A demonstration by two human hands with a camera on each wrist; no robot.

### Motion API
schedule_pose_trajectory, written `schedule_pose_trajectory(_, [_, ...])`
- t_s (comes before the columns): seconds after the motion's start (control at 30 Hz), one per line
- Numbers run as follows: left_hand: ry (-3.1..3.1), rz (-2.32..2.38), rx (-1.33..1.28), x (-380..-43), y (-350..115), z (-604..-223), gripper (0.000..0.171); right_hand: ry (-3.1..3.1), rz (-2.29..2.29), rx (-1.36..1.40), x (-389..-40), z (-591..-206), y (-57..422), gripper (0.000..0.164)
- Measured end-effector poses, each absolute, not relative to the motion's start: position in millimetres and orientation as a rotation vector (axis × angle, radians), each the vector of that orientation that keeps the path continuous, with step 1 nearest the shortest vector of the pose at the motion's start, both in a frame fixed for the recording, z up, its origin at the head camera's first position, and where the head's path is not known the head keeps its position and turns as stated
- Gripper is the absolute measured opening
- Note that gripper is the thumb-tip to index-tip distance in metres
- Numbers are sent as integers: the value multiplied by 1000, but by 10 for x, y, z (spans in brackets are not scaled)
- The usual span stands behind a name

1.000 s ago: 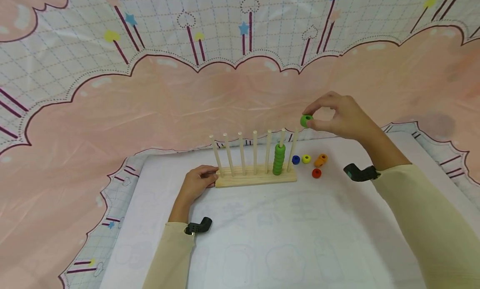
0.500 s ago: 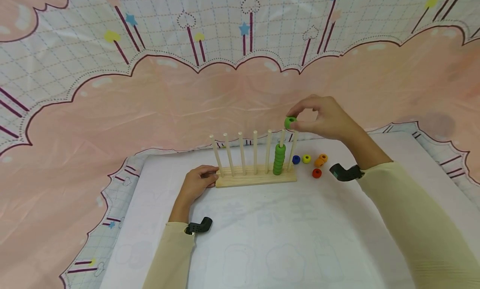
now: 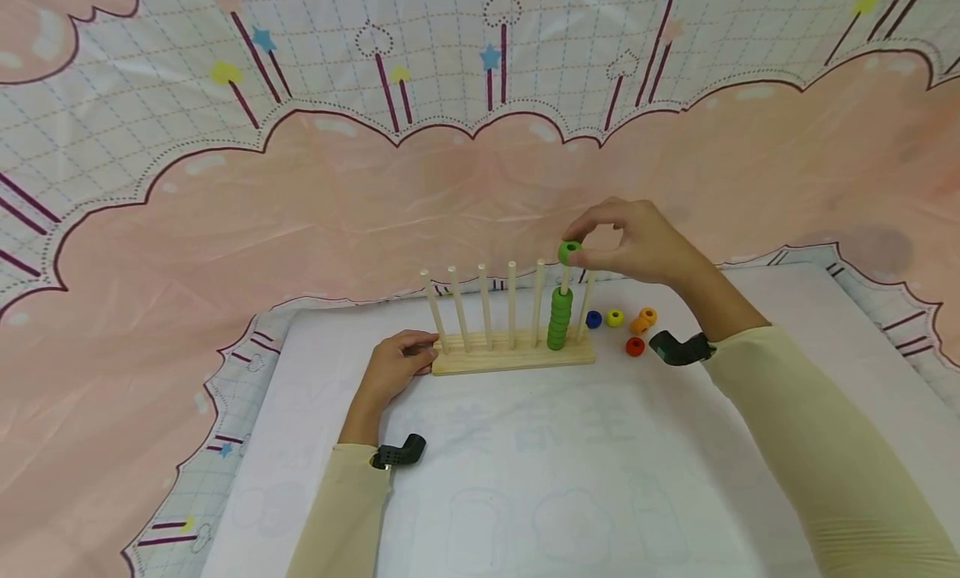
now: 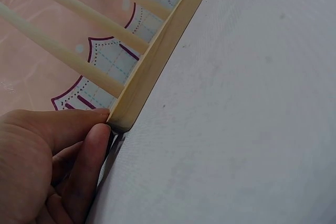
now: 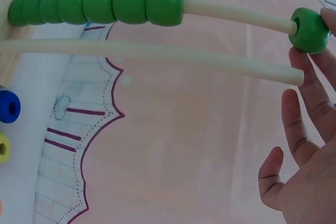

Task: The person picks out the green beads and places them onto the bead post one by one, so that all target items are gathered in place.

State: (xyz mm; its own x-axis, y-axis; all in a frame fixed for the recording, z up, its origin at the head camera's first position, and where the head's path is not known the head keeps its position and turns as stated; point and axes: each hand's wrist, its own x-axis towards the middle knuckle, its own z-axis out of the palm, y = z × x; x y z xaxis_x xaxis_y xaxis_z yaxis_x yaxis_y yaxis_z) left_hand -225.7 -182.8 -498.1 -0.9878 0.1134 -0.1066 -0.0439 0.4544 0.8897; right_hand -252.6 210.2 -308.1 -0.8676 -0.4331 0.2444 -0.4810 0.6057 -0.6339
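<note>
My right hand (image 3: 639, 238) pinches a green bead (image 3: 568, 253) between thumb and fingertips at the top of the second peg from the right. In the right wrist view, the peg's tip meets the hole of that bead (image 5: 311, 31). Lower on the same peg sits a stack of several green beads (image 3: 559, 319). The pegs stand upright in a long wooden base (image 3: 510, 360), and the other pegs carry no beads. At the base's left end, my left hand (image 3: 388, 368) holds the corner between thumb and fingers, seen closely in the left wrist view.
Right of the base lie loose beads on the white table (image 3: 525, 461): a blue bead (image 3: 593, 319), a yellow bead (image 3: 615, 318), two orange beads (image 3: 641, 321) and a red bead (image 3: 634, 347). A patterned pink cloth (image 3: 375, 203) rises behind the table.
My right hand has moved left and slightly down, bringing the green bead from right of the stand onto the tip of the second peg from the right. My left hand has stayed put.
</note>
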Motion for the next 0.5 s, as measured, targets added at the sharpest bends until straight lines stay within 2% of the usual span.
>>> schedule_pose_trajectory(0.5, [2558,1552,51,-2263,-1831,-4999,33,-2785,1098,781,-2536,-3084,2090,25])
